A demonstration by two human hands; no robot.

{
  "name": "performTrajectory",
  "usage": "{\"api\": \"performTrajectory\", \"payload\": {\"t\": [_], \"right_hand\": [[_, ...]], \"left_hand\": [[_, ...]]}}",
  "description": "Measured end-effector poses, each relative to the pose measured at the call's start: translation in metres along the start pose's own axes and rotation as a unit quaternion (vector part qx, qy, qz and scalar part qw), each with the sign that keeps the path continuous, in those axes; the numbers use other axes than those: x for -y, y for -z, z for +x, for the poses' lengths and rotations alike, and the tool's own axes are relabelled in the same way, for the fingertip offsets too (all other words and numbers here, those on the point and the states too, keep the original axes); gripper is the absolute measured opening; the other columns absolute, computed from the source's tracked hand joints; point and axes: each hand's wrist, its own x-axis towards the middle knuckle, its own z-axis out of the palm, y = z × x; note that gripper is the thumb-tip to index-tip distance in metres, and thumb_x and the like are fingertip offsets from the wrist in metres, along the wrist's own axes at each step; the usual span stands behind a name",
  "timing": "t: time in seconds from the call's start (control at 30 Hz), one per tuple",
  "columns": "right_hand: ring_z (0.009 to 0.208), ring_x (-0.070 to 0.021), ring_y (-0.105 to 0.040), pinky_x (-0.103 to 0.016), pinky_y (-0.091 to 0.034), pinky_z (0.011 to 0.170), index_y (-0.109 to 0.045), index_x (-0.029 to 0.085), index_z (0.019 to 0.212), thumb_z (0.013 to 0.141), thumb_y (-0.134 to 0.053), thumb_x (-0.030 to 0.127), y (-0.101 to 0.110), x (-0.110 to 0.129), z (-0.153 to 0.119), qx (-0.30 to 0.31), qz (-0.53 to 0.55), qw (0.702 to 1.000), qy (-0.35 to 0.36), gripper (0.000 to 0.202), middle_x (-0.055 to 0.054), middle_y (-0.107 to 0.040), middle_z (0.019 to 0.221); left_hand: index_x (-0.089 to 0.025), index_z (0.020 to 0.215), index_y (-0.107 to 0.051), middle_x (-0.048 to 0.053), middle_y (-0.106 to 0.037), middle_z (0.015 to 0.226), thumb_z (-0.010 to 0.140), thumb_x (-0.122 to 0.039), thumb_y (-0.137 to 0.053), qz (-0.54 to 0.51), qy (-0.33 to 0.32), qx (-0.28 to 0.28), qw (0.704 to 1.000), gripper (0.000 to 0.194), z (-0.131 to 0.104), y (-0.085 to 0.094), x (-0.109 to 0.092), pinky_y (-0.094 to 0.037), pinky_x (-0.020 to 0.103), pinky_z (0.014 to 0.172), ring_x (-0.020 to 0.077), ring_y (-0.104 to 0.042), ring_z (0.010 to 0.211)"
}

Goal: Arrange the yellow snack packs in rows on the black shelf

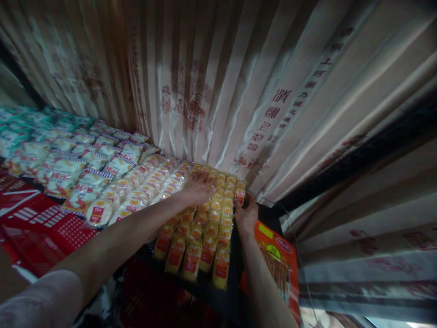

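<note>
Rows of small yellow wrapped cakes [209, 249] with red labels stand on a dark shelf. My left hand [198, 187] lies over the back rows of these cakes, palm down, its fingers spread on the tops. At the back right corner of the rows my right hand [246, 210] has its thumb and fingers closed around a wrapped cake [240, 193] with a red label. Left of the yellow cakes are rows of round white wrapped cakes [99, 212].
Further left lie white-and-red snack packets [85, 189] and green packets [13, 132]. A red plastic basket [44, 223] sits at front left. An orange package [280, 255] is beside my right forearm. A pleated printed curtain [211, 91] hangs behind the shelf; a dark bar [341, 159] crosses at right.
</note>
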Motion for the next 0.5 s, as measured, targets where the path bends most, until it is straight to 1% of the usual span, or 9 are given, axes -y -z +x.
{"api": "performTrajectory", "payload": {"t": [0.07, 0.17, 0.23, 0.33, 0.43, 0.5], "right_hand": [[0.099, -0.0280, -0.059, -0.044, -0.044, 0.090, -0.059, 0.010, 0.118, 0.075, -0.053, 0.048, -0.0014, -0.0014, -0.0014, 0.003, 0.004, 1.000, -0.001, 0.058, -0.016, -0.066, 0.106], [0.097, -0.0282, -0.060, -0.044, -0.045, 0.088, -0.060, 0.009, 0.117, 0.076, -0.052, 0.050, -0.0022, -0.0033, -0.0038, 0.006, 0.005, 1.000, -0.003, 0.059, -0.017, -0.067, 0.105], [0.098, -0.0282, -0.060, -0.044, -0.045, 0.089, -0.060, 0.008, 0.117, 0.077, -0.052, 0.051, -0.0015, -0.0039, -0.0048, 0.005, 0.003, 1.000, 0.002, 0.059, -0.018, -0.067, 0.105], [0.101, -0.0286, -0.059, -0.045, -0.043, 0.091, -0.061, 0.009, 0.117, 0.077, -0.052, 0.052, 0.0013, -0.0035, -0.0061, -0.001, -0.004, 1.000, 0.013, 0.060, -0.018, -0.066, 0.109], [0.106, -0.0297, -0.058, -0.046, -0.042, 0.094, -0.060, 0.009, 0.118, 0.078, -0.051, 0.054, 0.0047, -0.0016, -0.0083, -0.017, -0.018, 0.999, 0.035, 0.061, -0.019, -0.065, 0.113], [0.108, -0.0300, -0.058, -0.047, -0.042, 0.095, -0.059, 0.008, 0.120, 0.080, -0.049, 0.056, 0.0063, 0.0004, -0.0099, -0.023, -0.020, 0.997, 0.066, 0.063, -0.020, -0.064, 0.114]], "left_hand": [[-0.020, 0.142, -0.039, 0.013, -0.035, 0.150, 0.097, -0.043, -0.028, -0.001, 0.005, 0.002, 1.000, 0.052, -0.0005, -0.0004, -0.0009, -0.020, 0.051, 0.113, 0.0308, -0.028, 0.139], [-0.019, 0.142, -0.039, 0.013, -0.034, 0.150, 0.097, -0.042, -0.030, -0.004, 0.005, -0.004, 1.000, 0.051, -0.0010, -0.0017, -0.0011, -0.021, 0.051, 0.113, 0.0303, -0.031, 0.138], [-0.019, 0.142, -0.039, 0.013, -0.036, 0.149, 0.097, -0.041, -0.031, -0.006, -0.001, -0.013, 1.000, 0.051, -0.0010, -0.0023, -0.0003, -0.021, 0.051, 0.113, 0.0301, -0.033, 0.137], [-0.019, 0.141, -0.041, 0.013, -0.038, 0.147, 0.097, -0.041, -0.032, -0.003, -0.006, -0.023, 1.000, 0.050, -0.0004, -0.0032, 0.0021, -0.022, 0.051, 0.113, 0.0305, -0.031, 0.137], [-0.020, 0.139, -0.043, 0.011, -0.040, 0.146, 0.096, -0.042, -0.033, 0.004, -0.010, -0.037, 0.999, 0.048, 0.0002, -0.0039, 0.0040, -0.023, 0.050, 0.113, 0.0297, -0.032, 0.137], [-0.021, 0.138, -0.044, 0.010, -0.040, 0.146, 0.096, -0.043, -0.033, 0.005, -0.010, -0.043, 0.999, 0.048, 0.0005, -0.0036, 0.0045, -0.024, 0.049, 0.113, 0.0295, -0.033, 0.136]]}}
